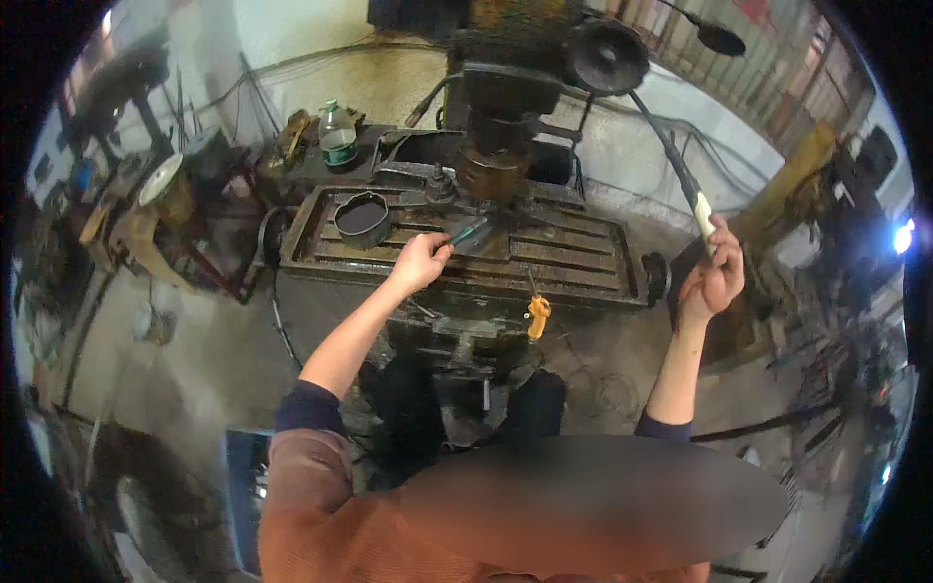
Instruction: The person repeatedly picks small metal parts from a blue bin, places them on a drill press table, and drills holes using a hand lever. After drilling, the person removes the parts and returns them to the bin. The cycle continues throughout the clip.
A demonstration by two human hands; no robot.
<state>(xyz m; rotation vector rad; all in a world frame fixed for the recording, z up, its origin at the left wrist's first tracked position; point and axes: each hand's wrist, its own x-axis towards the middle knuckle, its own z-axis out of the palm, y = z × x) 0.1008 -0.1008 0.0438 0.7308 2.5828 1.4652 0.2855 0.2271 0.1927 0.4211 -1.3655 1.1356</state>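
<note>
My left hand [420, 264] reaches over the front of the slotted machine table [583, 255], its fingers closed round a slim teal-handled tool [470, 233]. The tool's far end lies beneath the machine's spindle head [491, 160] and is too blurred to name. Out to the right, my right hand [714, 276] is wrapped round the pale grip of a long dark lever [680, 170], which slants up to a round hub on the machine. Left of the teal tool, a round tin [362, 222] with dark contents sits on the table.
A yellow air blow gun [536, 317] hangs at the table's front edge. Behind the tin stands a clear green-labelled bottle [337, 134]. Handwheels [658, 279] stick out at the table's ends. Cables run along the wall, and other machinery [160, 209] stands to the left.
</note>
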